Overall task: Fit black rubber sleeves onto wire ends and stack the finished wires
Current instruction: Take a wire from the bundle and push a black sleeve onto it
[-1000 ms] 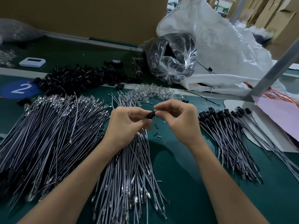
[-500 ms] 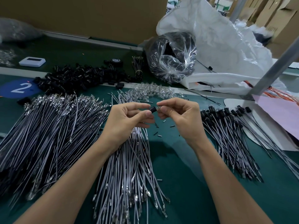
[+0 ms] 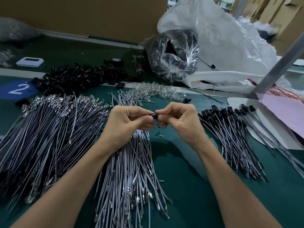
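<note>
We are logging:
- black sleeve and heaped sleeves: matt rubber
- grey wires: smooth plastic sheathing
- terminals: bright metal
- table mat: matt green, material unclear
- bag: clear, glossy, crinkled film
- sack: dull white plastic
- wall: matt brown cardboard
- post: dull grey metal
- sheet: matt pink paper

We are also noting clear pieces, glossy, glass or plastic undetermined.

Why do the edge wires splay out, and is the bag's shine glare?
Head view: the wide-angle lens likely bows the edges, so the left wire pile seems to fan; head view: yes, light glints off the clear bag; head view: left hand and right hand, pinching the black sleeve, cast a shadow on the green mat.
</note>
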### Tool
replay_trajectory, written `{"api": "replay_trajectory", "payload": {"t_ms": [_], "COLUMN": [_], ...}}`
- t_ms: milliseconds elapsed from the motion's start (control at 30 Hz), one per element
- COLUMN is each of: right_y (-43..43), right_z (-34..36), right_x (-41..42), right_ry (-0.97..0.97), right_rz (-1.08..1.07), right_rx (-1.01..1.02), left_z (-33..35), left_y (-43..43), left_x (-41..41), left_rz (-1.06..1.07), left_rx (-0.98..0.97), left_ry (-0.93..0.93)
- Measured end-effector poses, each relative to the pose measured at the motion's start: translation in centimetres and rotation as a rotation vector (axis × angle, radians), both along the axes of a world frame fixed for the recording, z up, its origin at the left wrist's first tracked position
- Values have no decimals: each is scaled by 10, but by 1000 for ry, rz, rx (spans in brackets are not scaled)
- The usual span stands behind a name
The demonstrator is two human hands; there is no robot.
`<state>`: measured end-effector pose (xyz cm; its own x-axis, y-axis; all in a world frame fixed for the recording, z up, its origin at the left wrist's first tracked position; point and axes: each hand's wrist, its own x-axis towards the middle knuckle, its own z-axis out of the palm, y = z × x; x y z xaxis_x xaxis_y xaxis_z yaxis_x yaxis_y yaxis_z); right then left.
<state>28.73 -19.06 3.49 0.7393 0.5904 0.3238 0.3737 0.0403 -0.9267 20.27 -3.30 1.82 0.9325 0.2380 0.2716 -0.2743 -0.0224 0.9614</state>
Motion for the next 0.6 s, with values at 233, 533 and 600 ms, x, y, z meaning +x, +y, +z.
{"api": "replay_trajectory", "payload": {"t_ms": [233, 533, 600], "right_y": [1, -2, -1], "right_z": [3, 6, 5], "right_x": [-2, -6, -8], "right_ry": [49, 72, 76], "right_rz": [32, 64, 45], "right_rx": [79, 104, 109], "left_z": [3, 7, 9], "left_y": [-2, -3, -3], "left_x": [-3, -8, -9], "left_rz": [7, 5, -4], "left_rx": [36, 66, 44], "left_ry": [-74, -116, -100]}}
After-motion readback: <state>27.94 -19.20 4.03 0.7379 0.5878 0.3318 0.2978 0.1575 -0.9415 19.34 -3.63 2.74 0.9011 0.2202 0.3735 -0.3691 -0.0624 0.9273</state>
